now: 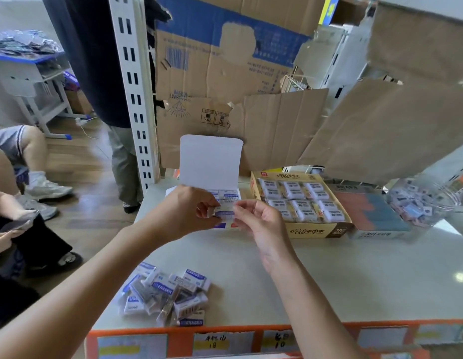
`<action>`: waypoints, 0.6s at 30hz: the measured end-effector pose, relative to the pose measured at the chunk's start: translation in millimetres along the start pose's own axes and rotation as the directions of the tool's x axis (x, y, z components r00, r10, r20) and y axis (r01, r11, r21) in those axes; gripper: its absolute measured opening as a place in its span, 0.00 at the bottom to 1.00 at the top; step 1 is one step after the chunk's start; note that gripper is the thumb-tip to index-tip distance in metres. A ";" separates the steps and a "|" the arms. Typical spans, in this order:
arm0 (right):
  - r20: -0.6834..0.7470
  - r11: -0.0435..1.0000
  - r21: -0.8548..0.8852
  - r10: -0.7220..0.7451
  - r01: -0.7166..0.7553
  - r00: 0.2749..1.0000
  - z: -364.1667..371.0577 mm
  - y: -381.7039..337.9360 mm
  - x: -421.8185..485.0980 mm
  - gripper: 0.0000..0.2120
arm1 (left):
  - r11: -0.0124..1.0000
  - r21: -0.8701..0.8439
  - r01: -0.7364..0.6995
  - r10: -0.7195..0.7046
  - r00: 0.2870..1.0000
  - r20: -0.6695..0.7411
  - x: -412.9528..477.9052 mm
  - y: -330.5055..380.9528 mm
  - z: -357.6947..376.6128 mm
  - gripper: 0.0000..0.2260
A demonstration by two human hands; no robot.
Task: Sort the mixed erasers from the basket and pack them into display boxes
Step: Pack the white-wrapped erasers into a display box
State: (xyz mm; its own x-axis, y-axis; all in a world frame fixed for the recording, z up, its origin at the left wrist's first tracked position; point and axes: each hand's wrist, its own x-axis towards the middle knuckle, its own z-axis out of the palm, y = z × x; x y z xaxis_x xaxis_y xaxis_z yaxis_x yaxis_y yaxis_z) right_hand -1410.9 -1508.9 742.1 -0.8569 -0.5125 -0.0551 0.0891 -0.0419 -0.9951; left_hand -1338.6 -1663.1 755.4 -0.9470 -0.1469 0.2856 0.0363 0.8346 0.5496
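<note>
At the centre of my feed both hands meet over the white display box, whose lid flap stands upright. The left hand has its fingers curled and pinches the left end of a blue-and-white wrapped eraser. The right hand pinches the other end between thumb and forefinger. I see the eraser held just above the rows already in that box. To the right sit a yellow display box full of wrapped erasers, a red-and-blue box, and, at the right edge, a blurred basket of mixed erasers. A loose pile of erasers lies on the white shelf at lower centre.
</note>
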 end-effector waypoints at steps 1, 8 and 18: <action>-0.017 0.998 -0.055 -0.032 0.031 0.999 -1.6 1.6 2.8 0.08 | 1.000 0.004 0.028 -0.028 0.999 -0.032 3.9 -1.8 0.5 0.07; 0.047 0.942 -0.332 -0.024 0.038 0.999 -4.6 17.9 16.2 0.20 | 0.979 0.097 0.180 -0.181 0.983 -0.001 34.6 -16.0 16.6 0.11; 0.050 0.891 -0.450 -0.040 0.059 0.998 -7.1 24.3 21.8 0.19 | 0.967 0.198 0.158 -0.176 0.982 0.076 64.8 -13.3 39.9 0.12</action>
State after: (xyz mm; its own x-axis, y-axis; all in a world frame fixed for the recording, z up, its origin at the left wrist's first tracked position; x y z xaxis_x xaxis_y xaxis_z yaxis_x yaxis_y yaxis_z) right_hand -1431.0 -1514.9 716.1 -0.8332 -0.5528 -0.0110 -0.1994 0.3188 -0.9266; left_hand -1413.2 -1662.6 735.3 -0.9600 -0.2509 0.1244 -0.1778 0.8892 0.4216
